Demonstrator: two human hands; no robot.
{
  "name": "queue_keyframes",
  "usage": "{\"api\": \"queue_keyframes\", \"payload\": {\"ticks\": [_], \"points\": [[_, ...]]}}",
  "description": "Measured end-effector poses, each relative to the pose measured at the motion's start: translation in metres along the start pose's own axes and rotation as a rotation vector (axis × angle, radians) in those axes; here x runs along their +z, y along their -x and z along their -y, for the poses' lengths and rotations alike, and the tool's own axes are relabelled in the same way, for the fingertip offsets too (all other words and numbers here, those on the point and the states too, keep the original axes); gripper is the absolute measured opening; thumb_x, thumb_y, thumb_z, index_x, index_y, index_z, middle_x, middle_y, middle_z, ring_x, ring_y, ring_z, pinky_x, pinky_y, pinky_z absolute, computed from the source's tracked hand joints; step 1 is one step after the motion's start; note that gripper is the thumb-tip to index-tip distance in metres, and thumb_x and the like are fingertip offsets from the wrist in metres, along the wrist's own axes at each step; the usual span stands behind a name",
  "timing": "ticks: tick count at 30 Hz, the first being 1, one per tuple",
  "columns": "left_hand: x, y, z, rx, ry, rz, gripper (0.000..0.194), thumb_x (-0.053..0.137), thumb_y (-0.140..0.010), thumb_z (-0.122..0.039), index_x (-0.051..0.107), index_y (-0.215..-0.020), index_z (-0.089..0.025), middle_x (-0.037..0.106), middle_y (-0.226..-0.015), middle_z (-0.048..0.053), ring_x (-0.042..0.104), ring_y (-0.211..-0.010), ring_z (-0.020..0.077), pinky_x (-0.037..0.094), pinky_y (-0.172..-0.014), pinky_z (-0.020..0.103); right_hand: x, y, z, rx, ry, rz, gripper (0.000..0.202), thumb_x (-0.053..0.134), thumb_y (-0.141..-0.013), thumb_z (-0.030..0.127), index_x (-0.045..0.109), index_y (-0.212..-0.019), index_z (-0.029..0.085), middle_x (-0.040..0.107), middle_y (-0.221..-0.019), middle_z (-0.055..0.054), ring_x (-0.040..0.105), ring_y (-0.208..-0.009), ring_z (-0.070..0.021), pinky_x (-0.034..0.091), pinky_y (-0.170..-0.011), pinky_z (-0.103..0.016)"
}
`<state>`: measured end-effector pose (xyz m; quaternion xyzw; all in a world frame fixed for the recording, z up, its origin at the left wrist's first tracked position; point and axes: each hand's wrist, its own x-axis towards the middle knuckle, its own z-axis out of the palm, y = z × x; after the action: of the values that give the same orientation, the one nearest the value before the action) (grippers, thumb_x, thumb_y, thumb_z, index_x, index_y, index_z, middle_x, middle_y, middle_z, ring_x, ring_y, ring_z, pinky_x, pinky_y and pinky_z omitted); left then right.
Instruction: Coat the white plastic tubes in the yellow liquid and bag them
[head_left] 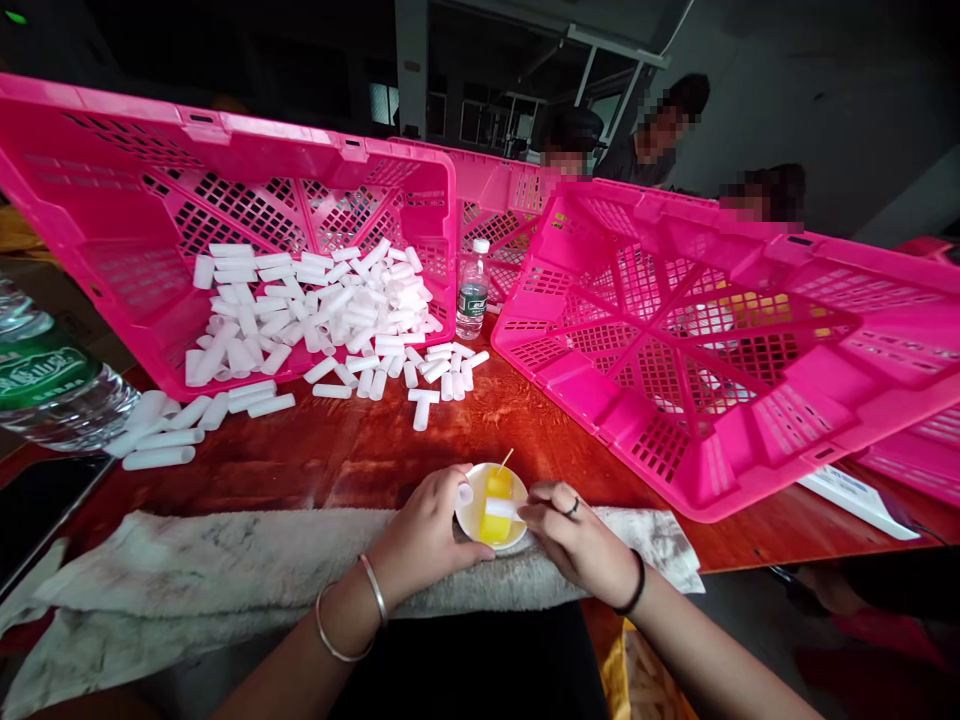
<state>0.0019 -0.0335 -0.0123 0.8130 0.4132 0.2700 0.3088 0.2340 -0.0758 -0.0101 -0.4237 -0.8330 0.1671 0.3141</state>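
A small white bowl (469, 524) stands at the table's near edge with yellow pieces (496, 528), perhaps sponge, and a thin wooden stick (506, 459) in it. My left hand (429, 527) curls round the bowl's left side, thumb along the near rim. The round end of one white tube (465, 494) shows beside its fingers; how that tube is held cannot be made out. My right hand (574, 535), with a dark ring, is closed on another white tube (501, 508) lying level over the yellow pieces. Whether this tube touches them is unclear.
A pink basket (420, 165) on its side spills many white tubes (352, 300) onto the table. Another pink basket (675, 480) tilts at right. Water bottles stand behind (472, 290) and at far left (52, 380). A cloth (225, 560) lines the near edge. People sit beyond.
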Motion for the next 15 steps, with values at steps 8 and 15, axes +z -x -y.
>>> {"api": "queue_keyframes", "payload": {"ticks": [8, 15], "points": [[0.001, 0.000, 0.000, 0.001, 0.017, -0.010, 0.083, 0.082, -0.055, -0.037, 0.040, -0.125, -0.022, 0.052, -0.125, 0.012, 0.051, -0.114, 0.0302, 0.042, -0.097, 0.047, 0.016, 0.003, 0.016, 0.119, -0.061, -0.147, 0.016, 0.048, -0.088, 0.017, 0.061, -0.097, 0.022, 0.055, -0.097, -0.008, 0.056, -0.091, -0.0201, 0.050, -0.079, -0.036], [0.000, 0.000, 0.000, -0.010, 0.030, -0.018, 0.081, 0.084, -0.054, -0.037, 0.042, -0.122, -0.024, 0.053, -0.124, 0.011, 0.050, -0.115, 0.0317, 0.042, -0.097, 0.049, 0.018, 0.006, 0.015, 0.474, -0.495, -0.147, 0.020, 0.046, -0.091, 0.033, 0.055, -0.104, 0.020, 0.058, -0.076, -0.003, 0.058, -0.064, -0.0152, 0.051, -0.056, -0.027]]}}
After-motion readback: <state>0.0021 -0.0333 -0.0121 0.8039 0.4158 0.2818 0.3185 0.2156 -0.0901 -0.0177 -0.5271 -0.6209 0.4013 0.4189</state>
